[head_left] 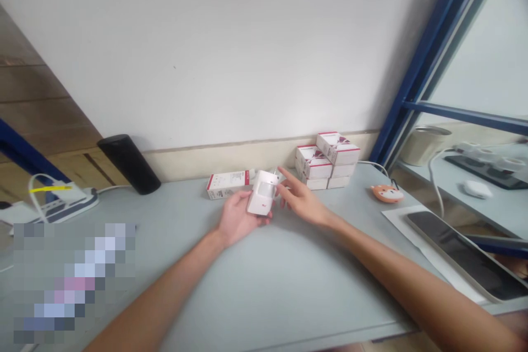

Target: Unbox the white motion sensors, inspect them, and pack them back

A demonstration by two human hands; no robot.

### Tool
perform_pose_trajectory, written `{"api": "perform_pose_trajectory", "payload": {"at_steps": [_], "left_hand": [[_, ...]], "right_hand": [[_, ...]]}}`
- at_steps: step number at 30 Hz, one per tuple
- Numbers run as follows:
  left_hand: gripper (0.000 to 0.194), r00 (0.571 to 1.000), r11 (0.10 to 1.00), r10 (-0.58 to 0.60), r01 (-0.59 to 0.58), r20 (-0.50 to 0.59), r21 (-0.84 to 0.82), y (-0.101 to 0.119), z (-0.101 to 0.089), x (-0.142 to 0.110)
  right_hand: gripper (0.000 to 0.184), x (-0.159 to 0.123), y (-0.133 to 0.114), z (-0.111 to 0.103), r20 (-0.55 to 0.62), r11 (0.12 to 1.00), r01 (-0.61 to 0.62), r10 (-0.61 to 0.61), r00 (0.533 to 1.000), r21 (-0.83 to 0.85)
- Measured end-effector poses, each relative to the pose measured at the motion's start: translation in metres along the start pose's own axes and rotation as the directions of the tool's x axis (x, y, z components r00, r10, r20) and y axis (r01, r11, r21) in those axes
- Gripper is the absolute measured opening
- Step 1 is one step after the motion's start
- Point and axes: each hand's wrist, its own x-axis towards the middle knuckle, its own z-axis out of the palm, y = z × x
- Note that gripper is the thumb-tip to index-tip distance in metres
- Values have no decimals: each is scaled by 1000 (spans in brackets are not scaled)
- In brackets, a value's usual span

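Note:
A white motion sensor (262, 201) with a pale window across its middle and a small red mark is held up over the table. My left hand (237, 217) is closed round it from the left and below, its fingertips showing at the lower right edge. At the sensor's upper right side is my right hand (303, 198), index finger stretched out past the top corner and the other fingers loosely bent. Whether its thumb presses on the casing is hard to tell. Just behind lies a white and red box (226, 182), partly hidden by the sensor.
Several similar boxes (325, 162) are stacked against the wall. A black cylinder (128, 164) and a power strip (76, 203) are at the left. To the right are an orange and white animal-shaped item (386, 193) and a phone (466, 253) on white paper. The grey table (264, 297) ends near me.

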Motion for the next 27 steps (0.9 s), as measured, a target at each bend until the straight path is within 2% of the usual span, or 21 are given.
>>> {"api": "perform_pose_trajectory", "payload": {"at_steps": [4,7,11,16,22,25,27], "left_hand": [[41,998,995,65,-65,-2,71,-7,2,-1],[47,993,975,120,-117,-4,190,-10,6,-2],[59,977,906,211,-187,-23,379,-12,10,-2],[66,949,819,315,-260,-23,511,-10,12,-2],[61,926,780,373,-350,63,518,-12,18,-6],[62,915,763,402,-350,25,544,-13,18,-7],[57,885,711,465,-354,-29,608,-11,15,-7]], "right_hand": [[59,-1,-1,4,41,996,-46,43,998,74],[57,-2,0,3,54,996,-31,27,998,79],[52,-3,-2,1,85,996,10,-18,996,92],[61,-1,-1,0,55,995,-13,8,998,96],[61,-1,-1,0,15,999,51,-51,999,-2],[59,-2,-4,-2,36,995,93,-91,995,-46],[57,-1,-2,-5,24,979,137,-135,991,-151]]}}
